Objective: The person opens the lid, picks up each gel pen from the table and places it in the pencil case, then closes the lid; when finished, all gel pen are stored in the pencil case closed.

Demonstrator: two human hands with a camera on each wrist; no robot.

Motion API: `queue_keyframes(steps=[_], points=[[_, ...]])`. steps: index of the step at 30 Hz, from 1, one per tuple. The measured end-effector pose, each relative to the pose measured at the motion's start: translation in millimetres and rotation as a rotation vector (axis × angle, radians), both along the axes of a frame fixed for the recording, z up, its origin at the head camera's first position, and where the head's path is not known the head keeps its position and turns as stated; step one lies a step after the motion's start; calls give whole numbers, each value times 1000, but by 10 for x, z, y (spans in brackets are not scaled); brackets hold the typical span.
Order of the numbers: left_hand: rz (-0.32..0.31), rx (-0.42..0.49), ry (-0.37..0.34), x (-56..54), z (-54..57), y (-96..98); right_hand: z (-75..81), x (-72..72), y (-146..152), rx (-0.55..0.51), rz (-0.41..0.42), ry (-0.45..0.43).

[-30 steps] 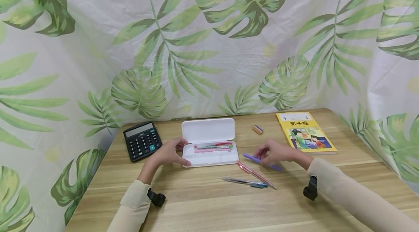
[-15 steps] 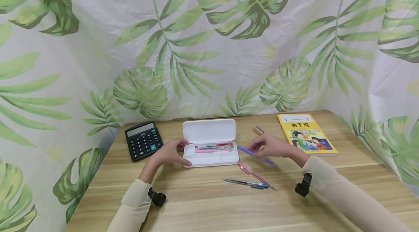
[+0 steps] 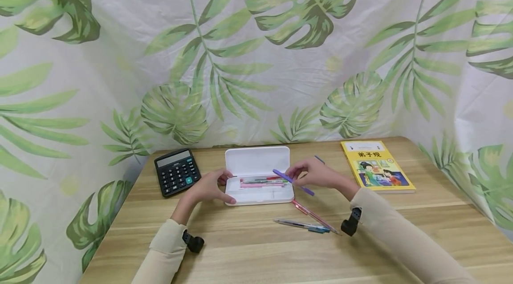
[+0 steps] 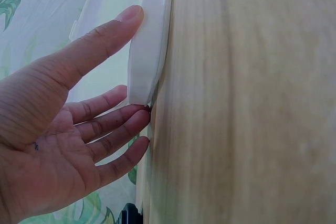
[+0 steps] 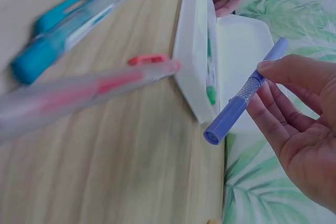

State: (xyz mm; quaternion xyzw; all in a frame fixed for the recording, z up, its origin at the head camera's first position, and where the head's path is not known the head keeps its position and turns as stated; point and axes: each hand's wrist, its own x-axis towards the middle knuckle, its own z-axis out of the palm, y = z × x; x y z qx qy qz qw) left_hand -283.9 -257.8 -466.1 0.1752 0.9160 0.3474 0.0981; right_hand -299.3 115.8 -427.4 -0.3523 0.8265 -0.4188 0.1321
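A white pencil case [image 3: 258, 197] lies open on the wooden table, lid back, with several pens in its upper tray. My left hand [image 3: 208, 187] rests against its left end, thumb along the front edge [image 4: 149, 40] and fingers straight at its corner. My right hand [image 3: 314, 174] pinches a purple pen [image 3: 292, 181] and holds it slanted over the case's right end; the right wrist view shows the purple pen [image 5: 247, 95] between thumb and fingers. A red pen [image 3: 314, 216] and a blue pen [image 3: 302, 224] lie on the table in front of the case.
A black calculator [image 3: 177, 172] sits left of the case. A yellow picture book [image 3: 374, 166] lies at the back right. Something small [image 3: 319, 159] peeks out behind my right hand. Leaf-print cloth walls the table on three sides.
My right hand lifted the purple pen off the table and carried it left, up over the case's right end. The left hand stayed at the case's left end.
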Motion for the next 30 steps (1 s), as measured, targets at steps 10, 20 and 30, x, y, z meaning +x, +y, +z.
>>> queue_keyframes(steps=[10, 20, 30], points=[[13, -13, -8, 17, 31, 12, 63, -82, -335, -18, 49, 17], [22, -13, -28, 4, 26, 18, 4, -173, -597, -88, 61, 0], [2, -2, -5, -28, -16, 1, -58, -250, -730, -118, 1, 0]])
